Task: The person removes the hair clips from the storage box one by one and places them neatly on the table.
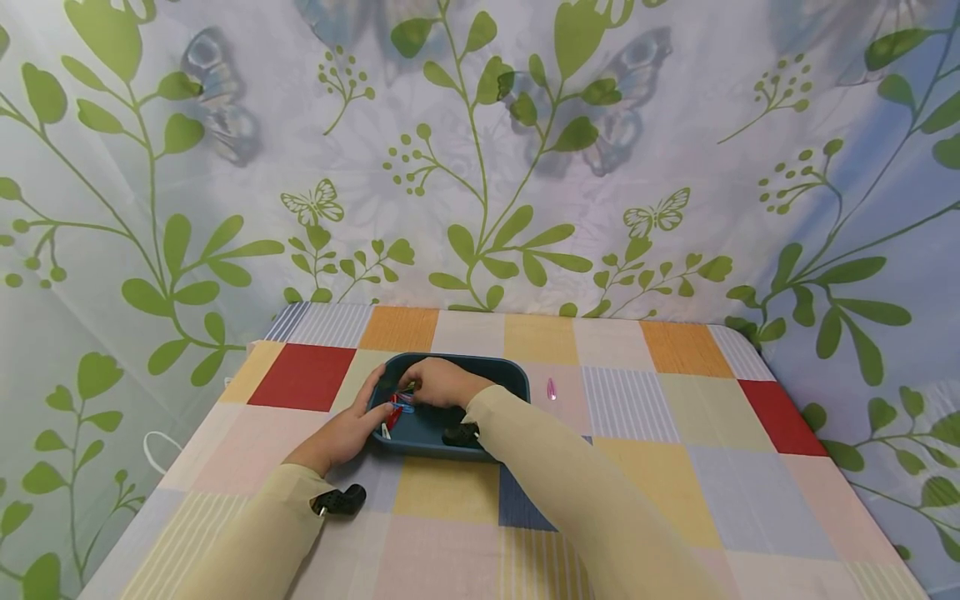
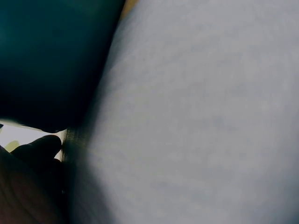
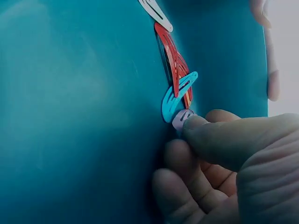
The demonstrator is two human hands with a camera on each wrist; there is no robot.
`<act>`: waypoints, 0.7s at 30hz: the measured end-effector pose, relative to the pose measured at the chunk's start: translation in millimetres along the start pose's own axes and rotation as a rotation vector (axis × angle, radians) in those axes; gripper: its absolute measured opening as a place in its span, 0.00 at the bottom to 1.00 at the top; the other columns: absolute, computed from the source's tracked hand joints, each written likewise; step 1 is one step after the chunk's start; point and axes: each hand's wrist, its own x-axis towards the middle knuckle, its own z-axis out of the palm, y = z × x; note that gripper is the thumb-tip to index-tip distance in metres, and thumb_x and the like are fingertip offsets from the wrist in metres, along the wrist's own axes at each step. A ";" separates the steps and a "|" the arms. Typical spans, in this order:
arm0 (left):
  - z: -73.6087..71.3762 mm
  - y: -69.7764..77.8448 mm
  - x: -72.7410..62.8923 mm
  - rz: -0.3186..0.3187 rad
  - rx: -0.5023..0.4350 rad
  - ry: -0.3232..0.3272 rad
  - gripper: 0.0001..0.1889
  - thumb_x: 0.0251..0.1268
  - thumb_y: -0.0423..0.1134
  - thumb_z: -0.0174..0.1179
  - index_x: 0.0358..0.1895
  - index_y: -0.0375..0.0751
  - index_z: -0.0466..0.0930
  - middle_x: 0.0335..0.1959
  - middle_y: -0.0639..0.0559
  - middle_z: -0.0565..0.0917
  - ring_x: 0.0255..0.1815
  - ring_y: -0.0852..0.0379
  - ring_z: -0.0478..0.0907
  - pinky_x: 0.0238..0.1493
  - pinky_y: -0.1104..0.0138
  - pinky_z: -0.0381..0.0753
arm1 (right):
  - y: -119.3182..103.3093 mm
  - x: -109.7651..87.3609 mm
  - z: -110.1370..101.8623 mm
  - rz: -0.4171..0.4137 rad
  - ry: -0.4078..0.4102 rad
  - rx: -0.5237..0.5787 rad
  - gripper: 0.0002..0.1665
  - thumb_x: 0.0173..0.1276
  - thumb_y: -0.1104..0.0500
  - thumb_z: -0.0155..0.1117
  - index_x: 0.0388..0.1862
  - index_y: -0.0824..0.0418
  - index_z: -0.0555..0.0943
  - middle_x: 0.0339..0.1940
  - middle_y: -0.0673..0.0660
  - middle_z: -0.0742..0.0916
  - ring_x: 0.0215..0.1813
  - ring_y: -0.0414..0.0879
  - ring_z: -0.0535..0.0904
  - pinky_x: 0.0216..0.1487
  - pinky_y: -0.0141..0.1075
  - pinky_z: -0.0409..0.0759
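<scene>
The head view took in the whole bench [image 1: 675,467] under its checked cloth, with a teal tray [image 1: 501,371] sitting near the middle of the far half, both hands at it, and a single pink clip [image 1: 551,388] lying on the cloth just beside the tray's right edge. That lone clip and the bench appeared in no other view. The wrist views were far closer. The right wrist view showed the tray floor [image 3: 84,116] and a small cluster of clips on it: a white clip [image 3: 155,12] at the top, red clips [image 3: 172,60] below it, a blue clip [image 3: 176,97] crossing them, and a lilac clip [image 3: 181,118] at the bottom. From the head these clips were only a red and blue speck. The left wrist view was mostly blur: a dark teal mass, a pale grey surface, and one shadowed finger low at the left.

The right hand [image 1: 442,383] was inside the tray, its fingers curled, and its thumb and fingers pinched the lilac clip against the tray floor. The left hand [image 1: 352,429] lay at the tray's left edge, fingers reaching over the rim towards the clips. Whether it gripped the rim or merely rested there could not be told.
</scene>
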 end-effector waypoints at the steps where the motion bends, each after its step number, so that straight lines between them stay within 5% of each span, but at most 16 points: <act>1: 0.1 0.1 -0.1 -0.002 0.002 0.001 0.39 0.84 0.59 0.43 0.85 0.73 0.29 0.88 0.39 0.47 0.85 0.28 0.51 0.76 0.25 0.53 | -0.4 0.0 -0.3 0.002 -0.001 0.008 0.18 0.73 0.60 0.71 0.61 0.54 0.87 0.38 0.47 0.91 0.32 0.37 0.81 0.35 0.29 0.79; 13: 2.2 -0.6 0.2 0.005 0.009 0.004 0.39 0.83 0.59 0.43 0.85 0.74 0.30 0.87 0.38 0.50 0.84 0.28 0.53 0.77 0.26 0.55 | -2.1 -7.4 -8.3 0.015 -0.005 0.092 0.22 0.76 0.66 0.60 0.65 0.52 0.86 0.24 0.48 0.87 0.25 0.39 0.81 0.28 0.31 0.78; 21: 1.3 0.6 -2.1 -0.020 -0.002 0.009 0.38 0.83 0.59 0.43 0.85 0.76 0.29 0.85 0.35 0.53 0.83 0.28 0.55 0.76 0.26 0.55 | -1.8 -15.9 -20.2 -0.019 0.022 0.052 0.21 0.78 0.63 0.58 0.65 0.53 0.86 0.21 0.49 0.79 0.23 0.40 0.69 0.31 0.30 0.69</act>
